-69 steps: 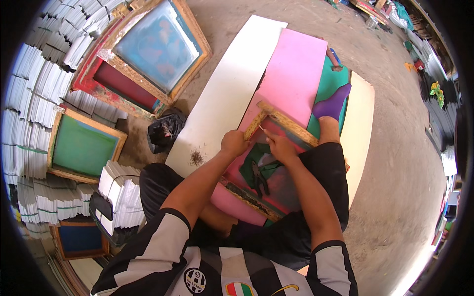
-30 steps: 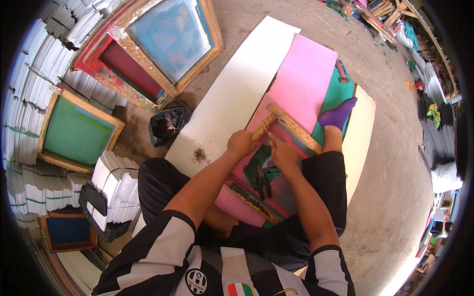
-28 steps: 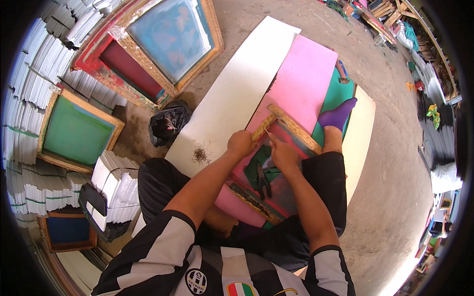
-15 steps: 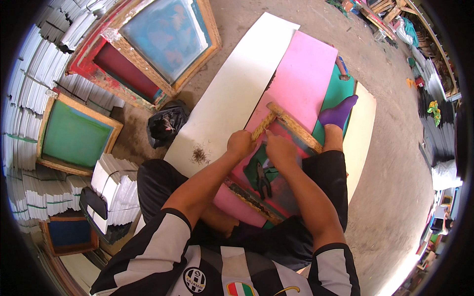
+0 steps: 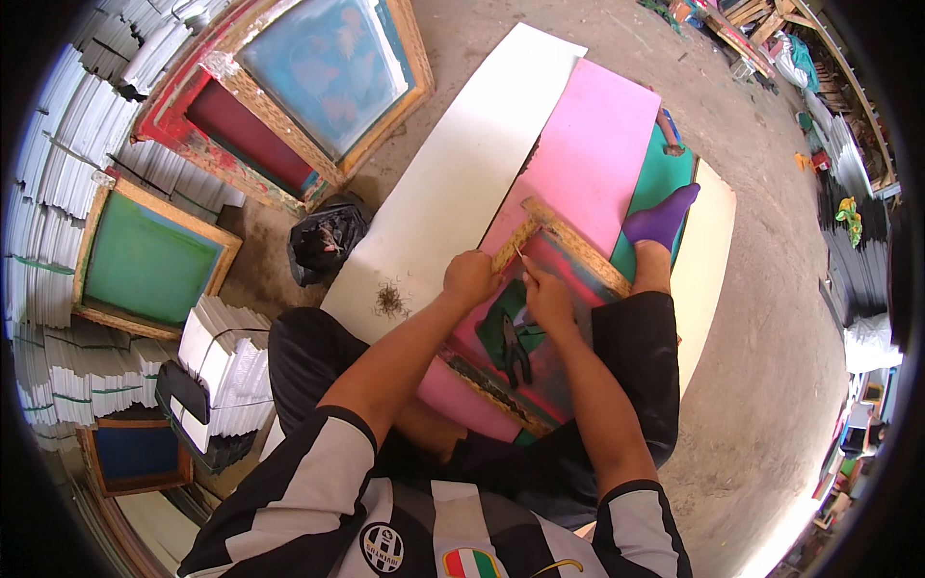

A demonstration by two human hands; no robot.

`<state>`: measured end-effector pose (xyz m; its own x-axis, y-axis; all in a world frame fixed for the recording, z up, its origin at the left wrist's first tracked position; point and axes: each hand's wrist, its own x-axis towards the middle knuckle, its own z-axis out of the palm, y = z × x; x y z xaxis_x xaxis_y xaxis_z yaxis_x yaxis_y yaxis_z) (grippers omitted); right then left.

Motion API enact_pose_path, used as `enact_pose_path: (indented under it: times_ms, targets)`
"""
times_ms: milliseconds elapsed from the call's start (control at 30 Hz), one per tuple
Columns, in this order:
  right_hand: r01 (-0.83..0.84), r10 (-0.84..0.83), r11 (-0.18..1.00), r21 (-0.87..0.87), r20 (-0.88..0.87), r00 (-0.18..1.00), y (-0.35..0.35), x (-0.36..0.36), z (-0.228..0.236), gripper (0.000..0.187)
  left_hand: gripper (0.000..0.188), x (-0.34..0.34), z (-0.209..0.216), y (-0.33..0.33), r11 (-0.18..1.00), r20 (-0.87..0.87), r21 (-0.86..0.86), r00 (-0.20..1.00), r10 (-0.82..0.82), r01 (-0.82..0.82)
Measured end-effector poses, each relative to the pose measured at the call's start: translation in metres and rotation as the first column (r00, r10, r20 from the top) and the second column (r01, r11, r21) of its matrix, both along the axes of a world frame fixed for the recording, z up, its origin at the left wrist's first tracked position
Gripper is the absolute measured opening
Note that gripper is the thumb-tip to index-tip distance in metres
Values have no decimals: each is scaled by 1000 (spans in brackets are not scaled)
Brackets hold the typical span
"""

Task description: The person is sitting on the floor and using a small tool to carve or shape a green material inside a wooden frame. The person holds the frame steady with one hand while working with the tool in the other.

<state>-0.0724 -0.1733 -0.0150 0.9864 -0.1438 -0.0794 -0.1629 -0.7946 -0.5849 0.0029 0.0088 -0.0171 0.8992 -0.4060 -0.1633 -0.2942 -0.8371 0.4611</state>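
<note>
At frame corner (image 5: 525, 231), both hands (image 5: 511, 284); bare sheet (image 5: 453, 183) alongside.

Right hand (image 5: 547, 297) has slid from the wooden frame's (image 5: 576, 249) far bar toward its left corner, now just beside the left hand (image 5: 469, 277). A thin tool (image 5: 520, 254) shows at its fingertips. Left hand unmoved on the corner. Head view tilted slightly; frame not shifted.
</note>
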Motion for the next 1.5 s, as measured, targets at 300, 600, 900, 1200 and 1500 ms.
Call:
enact_pose_path:
  times_ms: [300, 600, 900, 1200, 1500]
  targets:
    - [48, -48, 972, 231, -7, 999, 0, 4, -7, 39, 40, 3, 8, 0, 1000, -37, 13, 999, 14, -14]
    - [-39, 42, 998, -45, 77, 996, -16, 4, -22, 38, 40, 0, 6, 3, 999, -2, -31, 1000, -25, 25]
    - [453, -59, 644, 617, -550, 833, -18, 22, 30, 47, 40, -1, 5, 5, 1000, 1, -22, 1000, -12, 12]
    - [39, -47, 998, -52, -170, 984, 8, -6, 39, 37, 41, -8, 11, 8, 995, -51, -40, 995, 87, -89]
    - [-78, 17, 972, -224, -259, 966, 16, 1, 57, 43, 39, -7, 6, 7, 996, -45, -39, 996, 75, -77]
